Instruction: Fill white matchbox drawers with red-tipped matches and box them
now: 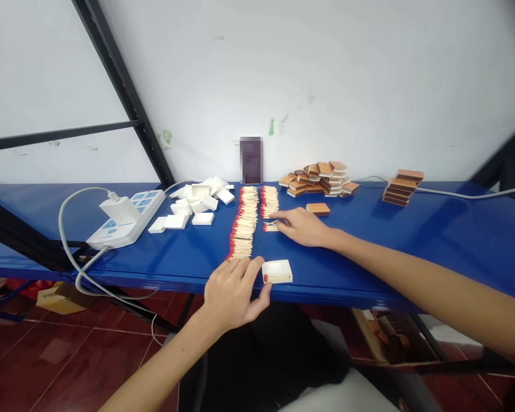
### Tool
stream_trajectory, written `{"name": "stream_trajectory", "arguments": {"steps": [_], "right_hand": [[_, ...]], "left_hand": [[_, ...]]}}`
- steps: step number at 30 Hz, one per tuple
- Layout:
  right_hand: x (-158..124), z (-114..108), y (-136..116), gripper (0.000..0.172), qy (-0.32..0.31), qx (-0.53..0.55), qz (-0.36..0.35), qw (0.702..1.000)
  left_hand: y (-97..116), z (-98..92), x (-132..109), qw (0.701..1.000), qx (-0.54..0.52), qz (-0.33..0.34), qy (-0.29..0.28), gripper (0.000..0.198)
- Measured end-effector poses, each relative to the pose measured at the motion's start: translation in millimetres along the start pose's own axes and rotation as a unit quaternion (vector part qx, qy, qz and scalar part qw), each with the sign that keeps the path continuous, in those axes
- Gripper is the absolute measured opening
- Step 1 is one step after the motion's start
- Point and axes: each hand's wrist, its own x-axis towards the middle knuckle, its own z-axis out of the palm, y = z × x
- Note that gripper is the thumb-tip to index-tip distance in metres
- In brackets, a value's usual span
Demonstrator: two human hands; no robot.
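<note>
A small white matchbox tray (278, 268) lies near the table's front edge, with a few red-tipped matches along its near side. My left hand (236, 292) holds the tray's left end between thumb and forefinger. Above it, my right hand (302, 227) reaches to the shorter row of matches (269, 201), its thumb and forefinger closing on a few loose matches (271, 224) at the row's near end. To the left runs a longer row of matches (244, 223), red heads facing left. One brown matchbox sleeve (318, 209) lies just beyond my right hand.
White trays (195, 200) are heaped at the left, beside a power strip (131, 217) with a plugged-in charger and cable. Brown matchbox sleeves (321, 178) are piled at the back, and a leaning stack of matchboxes (402, 187) stands farther right. A blurred dark rectangle (251, 160) is against the wall.
</note>
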Motion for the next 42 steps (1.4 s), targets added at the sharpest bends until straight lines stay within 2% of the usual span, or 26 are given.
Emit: {"name": "stream_trajectory", "arguments": {"steps": [15, 21, 31, 36, 42], "right_hand": [[-1.1, -0.3, -1.6, 0.043, -0.005, -0.023, -0.020, 1.000], [2.2, -3.1, 1.2, 0.038, -0.017, 0.029, 0.004, 0.999], [-0.8, -0.5, 7.6, 0.031, 0.009, 0.106, -0.035, 0.994], [0.3, -2.2, 2.8, 0.037, -0.005, 0.052, -0.014, 0.999], [-5.9, -7.8, -7.4, 0.043, -0.031, -0.041, -0.076, 0.996]], "left_hand": [[-0.1, -1.1, 0.8, 1.000, 0.005, 0.003, 0.001, 0.028], [-0.2, -1.1, 0.5, 1.000, 0.004, 0.004, -0.002, 0.028], [-0.2, -0.9, 0.5, 1.000, 0.007, 0.003, -0.003, 0.028], [-0.3, -0.9, 0.4, 1.000, 0.007, 0.005, 0.000, 0.028], [-0.5, -1.6, 0.2, 1.000, 0.006, 0.003, -0.003, 0.027]]}}
